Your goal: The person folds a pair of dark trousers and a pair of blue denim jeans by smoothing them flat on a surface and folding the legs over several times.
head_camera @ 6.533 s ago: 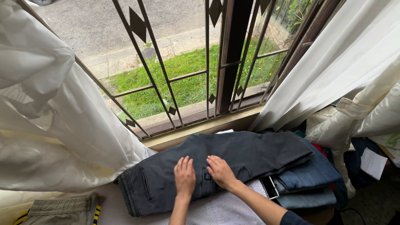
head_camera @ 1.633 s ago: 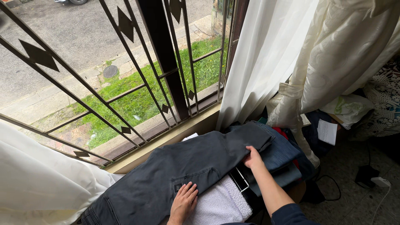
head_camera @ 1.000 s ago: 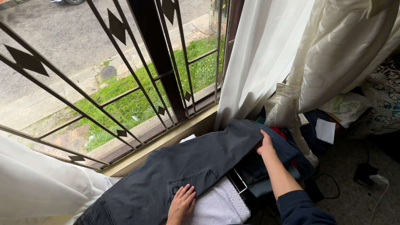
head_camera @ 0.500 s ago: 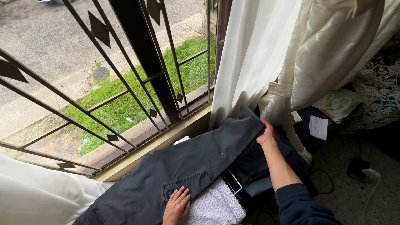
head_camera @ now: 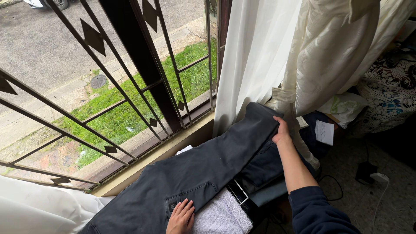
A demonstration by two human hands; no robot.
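Dark grey trousers [head_camera: 203, 167] lie stretched out along the window sill, waistband at the lower left, leg ends at the upper right. My left hand [head_camera: 180, 218] rests flat on them near the back pocket at the bottom edge of the view. My right hand [head_camera: 281, 132] grips the leg ends by the white curtain, arm extended in a dark blue sleeve. A white towel [head_camera: 221, 216] lies under the trousers. Folded blue jeans [head_camera: 264, 167] sit beneath the trouser legs.
A barred window [head_camera: 143, 82] looks onto grass and a street. White curtains [head_camera: 277, 52] hang at right, another curtain [head_camera: 30, 208] at lower left. A paper slip [head_camera: 324, 132], a patterned cloth [head_camera: 385, 95] and a white charger with cable [head_camera: 375, 177] lie on the right.
My right hand has pulled the trouser legs out straight toward the curtain, up and to the right. My left hand stays pressed near the pocket. The view has swung right.
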